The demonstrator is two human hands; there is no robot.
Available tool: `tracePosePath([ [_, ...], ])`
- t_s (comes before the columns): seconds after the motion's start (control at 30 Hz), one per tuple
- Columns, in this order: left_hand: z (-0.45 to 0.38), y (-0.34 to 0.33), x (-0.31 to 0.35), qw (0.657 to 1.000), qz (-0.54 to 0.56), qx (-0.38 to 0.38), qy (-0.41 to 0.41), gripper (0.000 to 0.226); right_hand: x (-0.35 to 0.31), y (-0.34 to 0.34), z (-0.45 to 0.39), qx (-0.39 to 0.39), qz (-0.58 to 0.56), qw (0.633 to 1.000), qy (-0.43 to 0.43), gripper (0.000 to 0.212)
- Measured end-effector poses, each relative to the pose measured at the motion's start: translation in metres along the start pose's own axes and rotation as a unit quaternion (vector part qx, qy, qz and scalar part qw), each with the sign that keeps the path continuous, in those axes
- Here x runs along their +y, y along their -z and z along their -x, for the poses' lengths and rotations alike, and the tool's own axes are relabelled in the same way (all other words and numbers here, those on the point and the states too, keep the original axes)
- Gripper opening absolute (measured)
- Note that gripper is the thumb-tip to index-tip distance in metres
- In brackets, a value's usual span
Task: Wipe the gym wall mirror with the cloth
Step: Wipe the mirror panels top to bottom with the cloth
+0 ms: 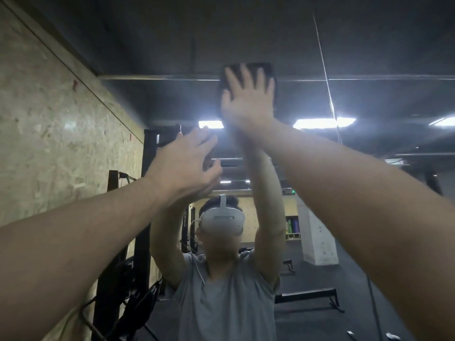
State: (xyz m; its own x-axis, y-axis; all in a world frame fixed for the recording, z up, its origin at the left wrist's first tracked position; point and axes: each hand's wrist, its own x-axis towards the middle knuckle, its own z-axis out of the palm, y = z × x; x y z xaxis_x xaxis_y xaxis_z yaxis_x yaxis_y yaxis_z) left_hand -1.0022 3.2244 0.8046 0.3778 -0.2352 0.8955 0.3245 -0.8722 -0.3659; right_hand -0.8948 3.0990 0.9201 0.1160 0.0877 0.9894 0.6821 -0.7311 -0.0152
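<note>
The wall mirror [369,99] fills most of the view ahead and reflects the dark gym. A dark cloth [246,70] lies flat against the glass high up, its edges showing around my fingers. My right hand [248,99] presses on the cloth with fingers spread and straight. Lower and to the left, my left hand [187,166] is raised near the glass with fingers loosely spread, holding nothing; whether it touches the mirror is unclear. My own reflection, in a grey shirt with a white headset [222,217], stands below with both arms raised.
A chipboard wall [54,134] runs along the left, meeting the mirror at a dark edge. A black rack frame [145,217] with cables stands at that edge. Reflected in the glass are ceiling lights [322,123], a concrete pillar [317,235] and low black benches.
</note>
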Motion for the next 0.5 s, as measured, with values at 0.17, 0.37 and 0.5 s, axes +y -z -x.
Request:
tracePosePath([
  [0.17,0.000,0.005,0.000,1.000,0.017,-0.010,0.002,0.065,-0.029,-0.005,0.018,-0.045,0.003,0.985,0.169,0.055],
  [0.37,-0.005,0.018,0.001,0.999,-0.002,-0.051,-0.006,0.051,0.053,0.002,0.034,-0.022,0.001,0.993,0.113,0.056],
  [0.5,-0.001,0.019,0.001,0.999,0.006,-0.044,0.001,0.045,0.114,0.016,0.052,-0.015,-0.007,1.000,0.014,0.058],
])
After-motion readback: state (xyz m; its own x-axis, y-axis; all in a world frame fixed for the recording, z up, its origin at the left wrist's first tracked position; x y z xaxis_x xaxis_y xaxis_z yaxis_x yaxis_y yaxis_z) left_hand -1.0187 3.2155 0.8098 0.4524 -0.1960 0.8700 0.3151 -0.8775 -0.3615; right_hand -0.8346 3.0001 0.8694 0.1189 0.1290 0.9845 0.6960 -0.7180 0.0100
